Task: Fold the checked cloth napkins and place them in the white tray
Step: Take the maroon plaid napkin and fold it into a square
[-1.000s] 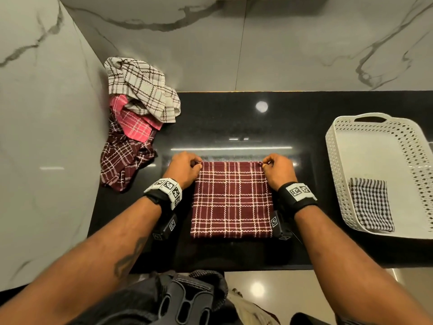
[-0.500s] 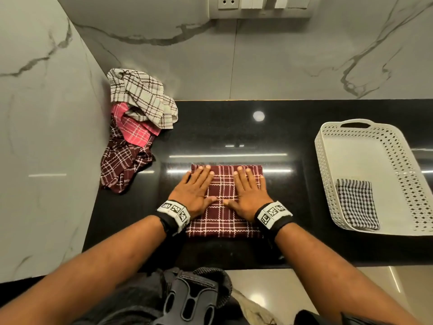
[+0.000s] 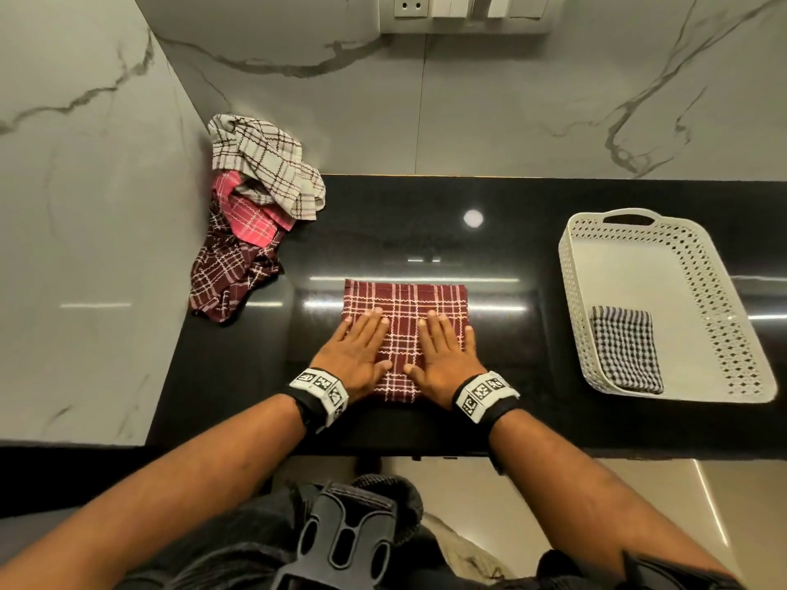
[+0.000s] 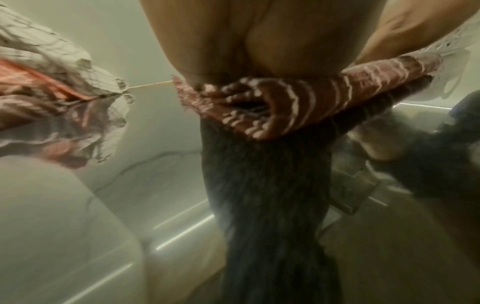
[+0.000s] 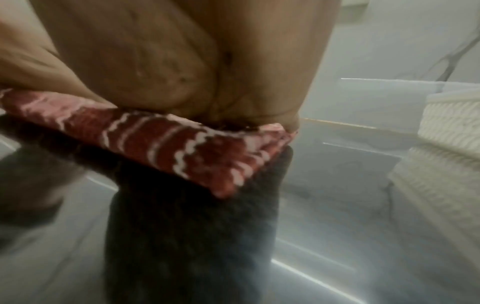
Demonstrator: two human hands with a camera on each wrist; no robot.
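A folded maroon checked napkin (image 3: 409,300) lies flat on the black counter (image 3: 511,368) in front of me. My left hand (image 3: 355,351) and right hand (image 3: 443,351) press side by side on its near half, fingers straight and flat. Both wrist views show a palm on the maroon napkin (image 4: 298,107) (image 5: 182,152), blurred. The white perforated tray (image 3: 639,266) stands at the right and holds one folded black-and-white checked napkin (image 3: 626,349) in its near left corner. A heap of unfolded napkins sits at the back left: a beige one (image 3: 264,159), a pink one (image 3: 251,215), a dark maroon one (image 3: 230,278).
Marble walls close the counter at the left and back. A socket panel (image 3: 464,10) sits high on the back wall. The counter's front edge runs just behind my wrists. Bare black counter lies between the napkin and the tray.
A second ago both hands pinched the napkin's far corners. They then laid flat on the cloth and have slid back toward me over it, smoothing it.
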